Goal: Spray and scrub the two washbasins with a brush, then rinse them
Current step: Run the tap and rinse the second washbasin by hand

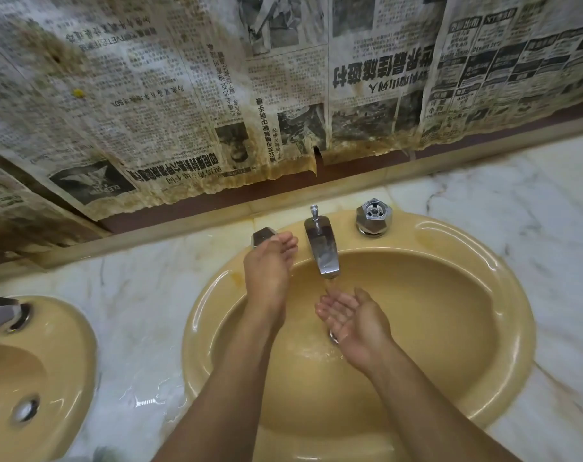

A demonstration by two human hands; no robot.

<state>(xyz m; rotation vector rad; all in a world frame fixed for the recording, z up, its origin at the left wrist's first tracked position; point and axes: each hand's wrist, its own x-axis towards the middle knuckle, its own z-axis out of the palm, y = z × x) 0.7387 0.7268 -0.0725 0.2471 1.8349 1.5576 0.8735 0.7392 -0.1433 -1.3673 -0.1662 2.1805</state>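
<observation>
A yellow washbasin (503, 305) fills the middle of the head view, set in a white marble counter. My left hand (268, 265) grips the left tap handle (262, 235) at the basin's back rim. Water runs from the chrome spout (323, 250) into my right hand (353, 320), which is cupped palm up under the stream, above the drain (333, 337). The right tap handle (374, 216) stands untouched. A second yellow washbasin (66, 348) lies at the lower left, with its own handle (1, 313) and drain (25, 410). No brush or spray bottle is in sight.
Stained, yellowed newspaper (216, 95) covers the wall behind the counter, its lower edge torn. The marble counter (140, 315) between the basins is wet. More marble counter extends at the right.
</observation>
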